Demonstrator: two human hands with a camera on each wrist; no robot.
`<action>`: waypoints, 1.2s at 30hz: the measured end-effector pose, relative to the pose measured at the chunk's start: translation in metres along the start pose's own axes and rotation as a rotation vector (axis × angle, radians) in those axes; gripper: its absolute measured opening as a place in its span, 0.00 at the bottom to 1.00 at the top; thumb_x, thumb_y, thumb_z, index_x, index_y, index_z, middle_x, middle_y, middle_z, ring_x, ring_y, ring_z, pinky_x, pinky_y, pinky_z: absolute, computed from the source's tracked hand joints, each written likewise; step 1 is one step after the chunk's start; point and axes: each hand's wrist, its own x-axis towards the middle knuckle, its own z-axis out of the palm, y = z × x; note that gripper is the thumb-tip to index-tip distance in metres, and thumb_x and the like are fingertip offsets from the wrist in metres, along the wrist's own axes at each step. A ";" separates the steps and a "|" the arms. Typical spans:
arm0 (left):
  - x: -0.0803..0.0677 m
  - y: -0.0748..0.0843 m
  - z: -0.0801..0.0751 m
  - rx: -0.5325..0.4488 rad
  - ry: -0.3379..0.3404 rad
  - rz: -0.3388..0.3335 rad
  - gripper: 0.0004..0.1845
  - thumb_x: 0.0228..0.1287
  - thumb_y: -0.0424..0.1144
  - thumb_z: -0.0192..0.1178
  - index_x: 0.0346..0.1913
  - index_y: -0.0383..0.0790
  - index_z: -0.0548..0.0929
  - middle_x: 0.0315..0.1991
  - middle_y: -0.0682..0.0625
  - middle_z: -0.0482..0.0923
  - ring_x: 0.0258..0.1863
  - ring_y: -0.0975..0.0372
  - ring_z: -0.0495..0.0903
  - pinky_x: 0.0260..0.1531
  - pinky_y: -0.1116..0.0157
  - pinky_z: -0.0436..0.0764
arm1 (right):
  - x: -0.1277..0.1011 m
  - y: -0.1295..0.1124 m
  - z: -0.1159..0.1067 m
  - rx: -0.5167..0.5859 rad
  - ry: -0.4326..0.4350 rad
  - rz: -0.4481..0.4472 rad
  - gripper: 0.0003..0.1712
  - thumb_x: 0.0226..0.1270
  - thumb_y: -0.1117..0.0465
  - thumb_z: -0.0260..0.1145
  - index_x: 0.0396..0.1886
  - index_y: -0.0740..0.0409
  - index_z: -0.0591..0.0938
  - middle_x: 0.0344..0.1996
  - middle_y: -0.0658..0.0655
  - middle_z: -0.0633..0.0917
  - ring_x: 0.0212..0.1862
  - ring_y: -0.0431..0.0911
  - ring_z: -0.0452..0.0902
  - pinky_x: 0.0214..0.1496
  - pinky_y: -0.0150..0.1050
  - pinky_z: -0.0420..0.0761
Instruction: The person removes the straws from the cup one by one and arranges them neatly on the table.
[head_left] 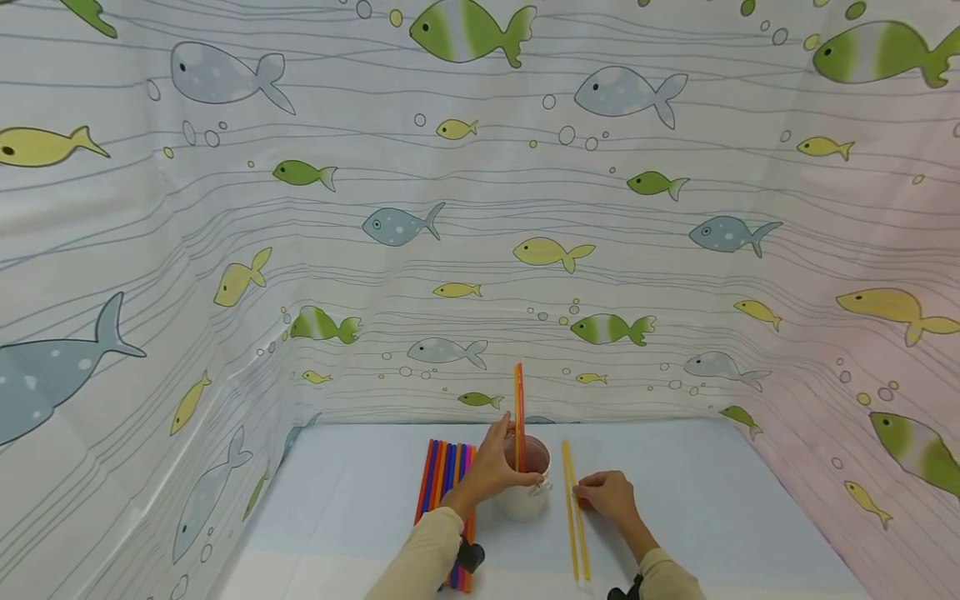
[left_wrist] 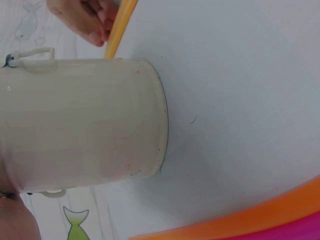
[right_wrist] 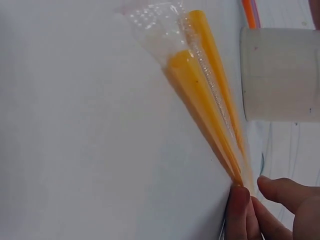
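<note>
A white canister (head_left: 522, 502) with small side clasps stands upright on the table. My left hand (head_left: 497, 462) grips it at the rim, thumb on the near side and fingers behind. An orange straw and a red straw (head_left: 521, 408) stick up out of its mouth. To its right lie two yellow straws (head_left: 572, 508), side by side in clear plastic wrap (right_wrist: 155, 27). My right hand (head_left: 611, 496) pinches the right-hand yellow straw (right_wrist: 212, 115) partway along, its fingertips low against the tabletop. In the left wrist view the canister's side (left_wrist: 85, 122) fills much of the picture.
Left of the canister, partly under my left forearm, lies a row of several coloured straws (head_left: 442, 467) in red, blue, orange and pink. The white table (head_left: 337, 500) is enclosed at the back and sides by a fish-patterned curtain (head_left: 495, 317).
</note>
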 end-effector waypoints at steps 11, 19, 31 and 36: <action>-0.001 -0.002 0.001 0.008 0.003 0.008 0.63 0.43 0.54 0.78 0.77 0.38 0.50 0.68 0.42 0.61 0.65 0.48 0.66 0.61 0.43 0.69 | 0.006 -0.014 -0.004 0.012 0.033 -0.045 0.09 0.53 0.64 0.75 0.30 0.67 0.87 0.20 0.55 0.86 0.22 0.44 0.82 0.24 0.35 0.82; -0.001 -0.001 0.000 -0.001 0.007 0.006 0.63 0.43 0.55 0.78 0.77 0.37 0.50 0.67 0.43 0.62 0.65 0.49 0.67 0.61 0.44 0.69 | 0.023 -0.054 -0.013 0.032 0.054 -0.135 0.09 0.55 0.65 0.73 0.34 0.68 0.87 0.26 0.58 0.87 0.25 0.47 0.85 0.27 0.37 0.84; -0.001 -0.001 -0.001 -0.002 0.012 0.008 0.63 0.44 0.56 0.77 0.77 0.39 0.48 0.65 0.45 0.64 0.64 0.51 0.68 0.62 0.46 0.69 | 0.033 -0.127 -0.004 0.050 0.019 -0.267 0.09 0.57 0.64 0.73 0.36 0.65 0.88 0.28 0.58 0.88 0.27 0.46 0.85 0.32 0.38 0.85; -0.002 -0.003 0.001 -0.009 0.006 0.001 0.64 0.44 0.57 0.77 0.77 0.40 0.48 0.66 0.46 0.64 0.64 0.53 0.68 0.62 0.48 0.70 | 0.032 -0.136 0.007 0.055 0.012 -0.290 0.07 0.57 0.64 0.73 0.36 0.62 0.88 0.27 0.56 0.88 0.26 0.45 0.85 0.32 0.39 0.85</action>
